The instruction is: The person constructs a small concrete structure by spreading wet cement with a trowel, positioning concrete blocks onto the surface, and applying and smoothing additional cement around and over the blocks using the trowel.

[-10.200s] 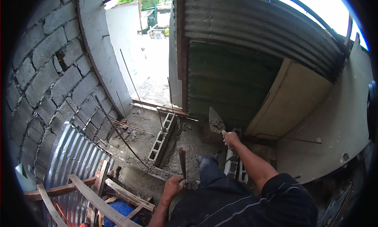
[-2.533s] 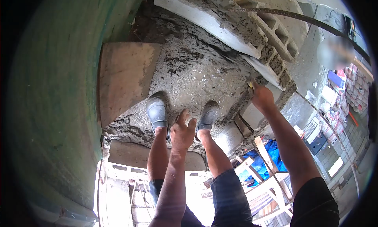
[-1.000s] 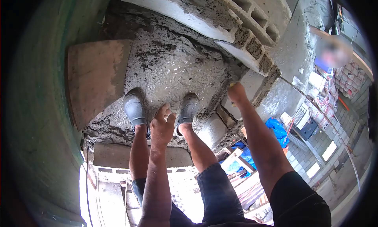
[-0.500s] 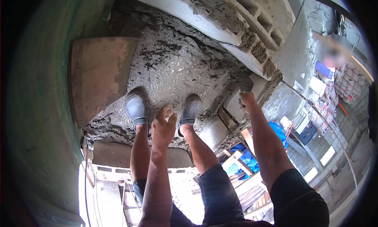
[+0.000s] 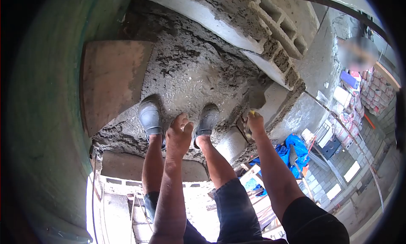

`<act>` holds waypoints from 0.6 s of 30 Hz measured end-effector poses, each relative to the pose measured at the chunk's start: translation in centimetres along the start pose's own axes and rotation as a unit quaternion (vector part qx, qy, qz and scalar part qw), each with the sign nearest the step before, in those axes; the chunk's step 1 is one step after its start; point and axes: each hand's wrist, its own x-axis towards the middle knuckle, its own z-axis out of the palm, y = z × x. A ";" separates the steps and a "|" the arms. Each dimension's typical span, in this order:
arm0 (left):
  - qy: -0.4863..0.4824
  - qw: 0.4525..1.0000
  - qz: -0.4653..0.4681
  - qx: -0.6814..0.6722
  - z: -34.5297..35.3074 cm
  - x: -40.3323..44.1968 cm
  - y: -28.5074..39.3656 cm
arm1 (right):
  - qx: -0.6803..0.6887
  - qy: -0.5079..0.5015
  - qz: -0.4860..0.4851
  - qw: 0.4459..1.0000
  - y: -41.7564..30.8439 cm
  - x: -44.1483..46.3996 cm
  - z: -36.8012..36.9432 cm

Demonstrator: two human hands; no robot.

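A worker in grey shoes [image 5: 150,116] stands on wet mortar [image 5: 186,85], seen from across the room, right hand [image 5: 256,126] closed around the handle of a trowel [image 5: 256,99]. The blade points away from the body, just beside a pale block [image 5: 275,99]; whether they touch, I cannot tell. The left hand [image 5: 178,139] hangs in front of the shins, holding nothing visible, its fingers loosely curled and slightly apart. The trowel looks light and stiff, hardly fragile, best gripped by its handle (the blade, dulled with what looks like mortar, is probably slippery).
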 end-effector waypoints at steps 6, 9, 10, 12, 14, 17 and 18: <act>-0.003 1.000 0.013 -0.024 0.2 -0.1 -0.6 | -0.650 0.005 -0.372 0.663 2.7 8.2 8.9; -0.010 0.999 0.017 -0.025 0.3 -0.3 -0.5 | -0.071 0.069 -0.158 0.982 2.8 5.5 16.5; -0.011 1.000 0.017 -0.020 0.5 -0.2 -0.6 | -0.071 0.068 -0.157 0.983 2.4 4.1 16.0; -0.009 1.000 0.016 -0.015 0.6 -0.4 -0.7 | -0.207 0.059 -0.318 0.923 1.2 -0.6 14.4; -0.008 1.000 0.015 0.014 0.3 -0.1 -0.3 | -0.178 0.018 -0.289 0.940 1.8 -1.6 12.0; 0.002 1.000 -0.003 -0.003 0.2 0.4 -0.7 | -0.222 0.056 -0.264 0.937 5.5 -1.5 8.4; 0.004 1.000 -0.005 -0.004 0.2 0.2 -0.6 | -0.224 0.053 -0.264 0.937 6.5 -1.9 7.3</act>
